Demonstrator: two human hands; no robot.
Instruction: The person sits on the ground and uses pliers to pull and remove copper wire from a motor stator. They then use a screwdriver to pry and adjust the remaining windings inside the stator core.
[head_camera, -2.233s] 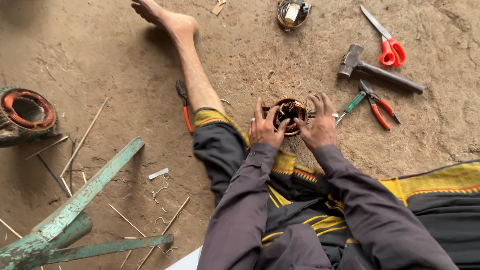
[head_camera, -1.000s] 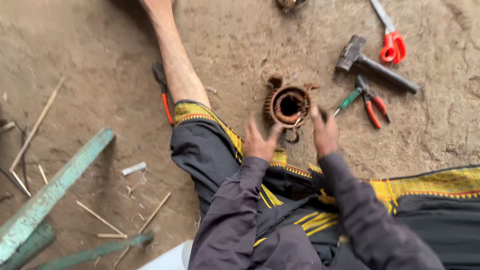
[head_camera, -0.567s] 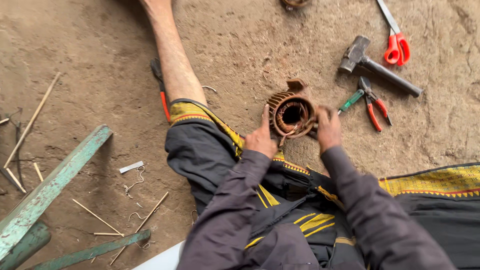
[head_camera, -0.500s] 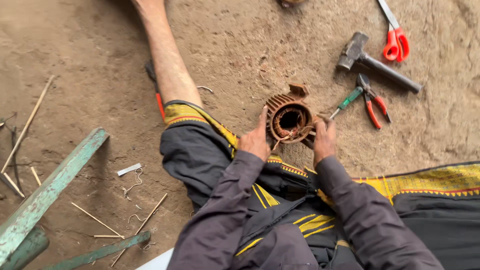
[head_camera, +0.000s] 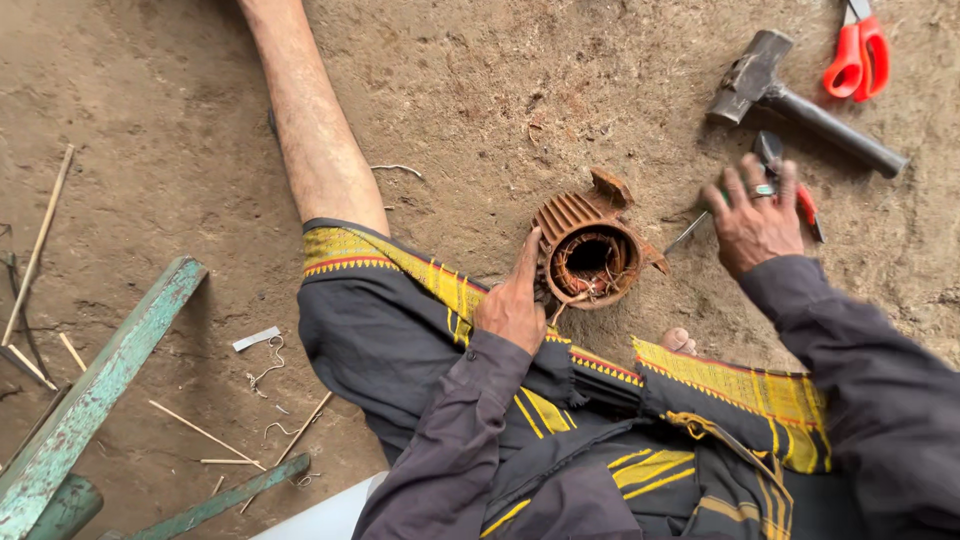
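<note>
Seated on bare dirt floor (head_camera: 480, 90), one leg stretched forward, dark wrap with yellow-striped border over the lap.

Motor stator (head_camera: 590, 255): rusty brown, ribbed casing, open bore facing up and toward the camera, copper winding strands visible inside. It rests on the ground just ahead of the lap, tilted, between the two hands.

Left hand (head_camera: 512, 305): fingers curled, index finger extended up along the stator's left rim, touching the casing. Not wrapped around it; a steadying contact only.

Right hand (head_camera: 752, 220): fingers spread apart, palm down, holding nothing. It lies over the red-handled pliers (head_camera: 790, 180), fingertips on or just above them; actual contact cannot be told. A ring shows on one finger. A thin metal shaft, likely a screwdriver (head_camera: 688, 232), pokes out from under the hand toward the stator.

Hammer (head_camera: 795, 95): dark head, black handle, lying on the ground just beyond the right hand. Red-handled scissors (head_camera: 855, 50) near the top edge, beside the hammer.

Left side of view: green-painted metal frame (head_camera: 95, 385), thin sticks, bits of bent wire (head_camera: 268, 365) scattered on the ground, well apart from the stator.
</note>
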